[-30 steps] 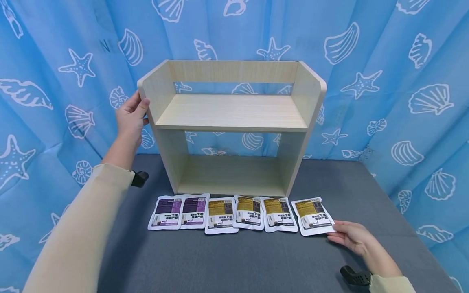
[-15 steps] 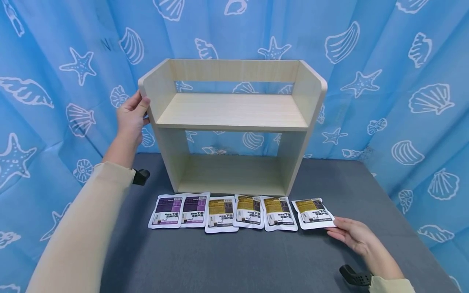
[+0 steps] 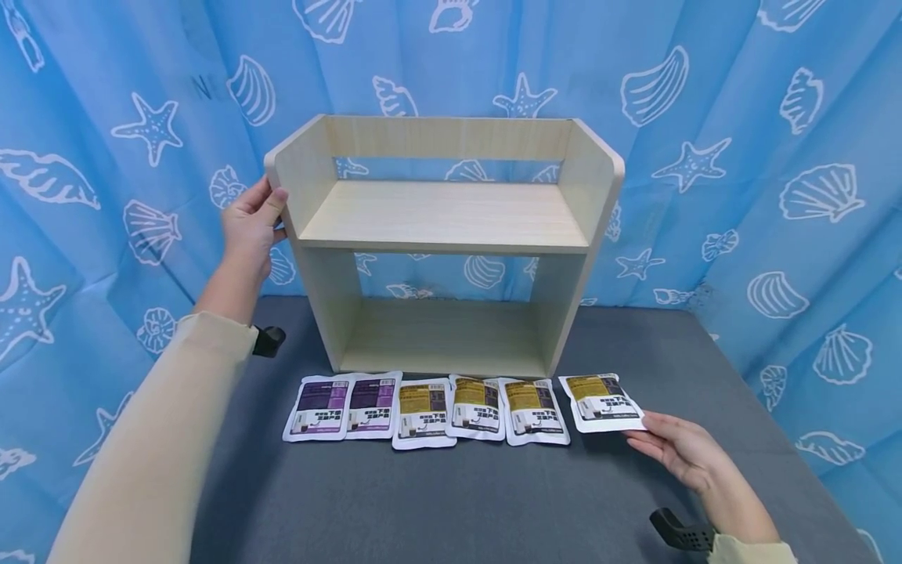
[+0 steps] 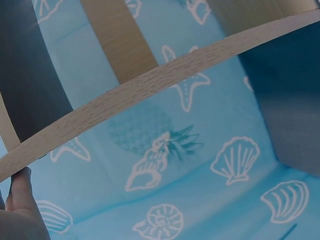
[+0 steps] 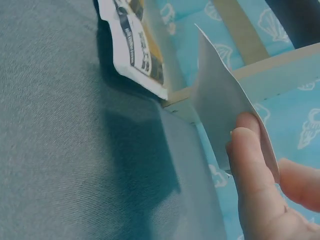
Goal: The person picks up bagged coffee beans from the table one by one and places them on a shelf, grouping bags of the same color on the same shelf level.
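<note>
Near right: right hand (image 3: 687,454) pinching yellow packet (image 3: 601,403), lifted off grey desk (image 3: 458,501). Left of it, row of five packets (image 3: 423,406). Far left: left hand (image 3: 250,223) gripping left side panel of wooden shelf (image 3: 447,219).

Shelf unit (image 3: 446,215): pale wood-grain board, matt, smooth faces; left wrist view shows open grain on the edge. Table cover (image 3: 493,501): grey woven cloth, matt, fine rough weave. Backdrop curtain (image 3: 740,157): thin blue cloth, white shell and starfish print, soft folds. Sachets (image 3: 423,409): printed film, slight sheen. Rightmost sachet (image 3: 601,402): plain matt grey back. Sleeve (image 3: 151,446): beige matt cloth.
</note>
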`<action>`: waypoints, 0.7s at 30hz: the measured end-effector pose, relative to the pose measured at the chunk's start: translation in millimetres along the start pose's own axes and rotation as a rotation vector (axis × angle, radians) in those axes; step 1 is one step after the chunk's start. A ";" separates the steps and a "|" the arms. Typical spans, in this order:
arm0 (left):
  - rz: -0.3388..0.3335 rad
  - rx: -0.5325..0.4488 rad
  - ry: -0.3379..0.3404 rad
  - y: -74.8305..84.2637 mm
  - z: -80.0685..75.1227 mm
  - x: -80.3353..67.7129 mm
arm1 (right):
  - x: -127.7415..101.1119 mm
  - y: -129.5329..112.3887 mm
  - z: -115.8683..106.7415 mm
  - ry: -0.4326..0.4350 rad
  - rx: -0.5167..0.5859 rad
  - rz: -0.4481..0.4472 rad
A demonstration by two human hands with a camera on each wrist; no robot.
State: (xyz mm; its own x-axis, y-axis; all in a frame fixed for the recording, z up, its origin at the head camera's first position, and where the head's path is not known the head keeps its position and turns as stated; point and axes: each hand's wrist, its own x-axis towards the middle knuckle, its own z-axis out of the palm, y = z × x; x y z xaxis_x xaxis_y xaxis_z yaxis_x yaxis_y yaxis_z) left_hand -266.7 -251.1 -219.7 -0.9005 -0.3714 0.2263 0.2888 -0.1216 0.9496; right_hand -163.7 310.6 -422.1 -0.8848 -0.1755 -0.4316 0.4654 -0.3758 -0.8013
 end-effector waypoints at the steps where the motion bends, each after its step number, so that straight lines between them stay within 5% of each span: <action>1: 0.001 0.006 0.001 -0.1 -0.3 0.1 | -0.4 -0.4 1.1 0.005 0.003 -0.001; 21: 0.021 0.053 0.019 0.1 0.8 -2.4 | -10.4 -5.6 14.0 -0.012 0.058 -0.026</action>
State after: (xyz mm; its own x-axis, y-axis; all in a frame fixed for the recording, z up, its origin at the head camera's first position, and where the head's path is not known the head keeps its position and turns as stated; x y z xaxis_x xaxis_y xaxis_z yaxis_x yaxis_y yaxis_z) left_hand -264.7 -249.5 -220.1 -0.8878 -0.3911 0.2426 0.2894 -0.0646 0.9550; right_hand -157.4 301.8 -407.3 -0.8967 -0.1760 -0.4061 0.4410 -0.4323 -0.7865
